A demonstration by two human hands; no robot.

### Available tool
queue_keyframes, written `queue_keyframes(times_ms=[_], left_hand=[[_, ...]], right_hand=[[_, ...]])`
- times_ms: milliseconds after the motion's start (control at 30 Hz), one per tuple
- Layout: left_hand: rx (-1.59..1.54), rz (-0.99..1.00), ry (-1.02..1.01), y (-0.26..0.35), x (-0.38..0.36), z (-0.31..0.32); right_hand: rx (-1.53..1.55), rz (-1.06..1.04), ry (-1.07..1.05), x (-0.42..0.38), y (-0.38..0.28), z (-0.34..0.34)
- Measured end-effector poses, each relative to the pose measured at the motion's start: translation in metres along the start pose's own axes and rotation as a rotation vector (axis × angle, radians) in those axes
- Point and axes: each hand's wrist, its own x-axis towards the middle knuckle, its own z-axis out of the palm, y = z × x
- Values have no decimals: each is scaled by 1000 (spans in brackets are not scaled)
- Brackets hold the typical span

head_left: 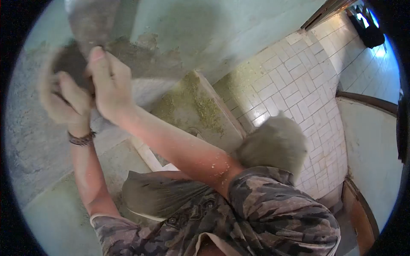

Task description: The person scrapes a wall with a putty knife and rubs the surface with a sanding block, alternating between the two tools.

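Putty knife [94, 21] in grip, a person works close to a wall [183, 25] whose pale green paint gives way to rough, grey, patchy plaster [32, 136]. The broad blade points up and away from the body, reaching the view's upper left edge, its narrow end meeting the right hand [112, 85]. That hand's fingers are closed on the tool, thumb extended along the base of the blade. Just beside it, the left hand [68, 96], a dark braided bracelet [82, 138] at its wrist, is blurred with fingers curled; whether they grip the tool cannot be told. Below the wall, greenish crumbs [209, 111] dot a low concrete slab, near the raised rim [222, 104] along its right edge. Beyond that rim spreads a floor of pale rectangular tiles [277, 94]. The person wears a camouflage T-shirt [282, 205]; flecks speckle the right forearm.
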Motion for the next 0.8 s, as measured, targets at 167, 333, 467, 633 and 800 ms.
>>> queue_keyframes(times_ms=[167,333,467,633,800], left_hand=[[-264,-629,-526,6,-136,27],[-314,-1070,-941,9,-216,60],[-398,-692,-866,-23,-248,100],[-180,-1093,-889,15,-239,94],[-280,-1089,-650,17,-257,85]], right_hand=[[-508,-7,80,-58,87,-87],[-691,522,315,-107,155,-148],[304,802,765,-31,127,-160],[-209,788,578,-56,158,-176],[162,989,603,-62,183,-193]])
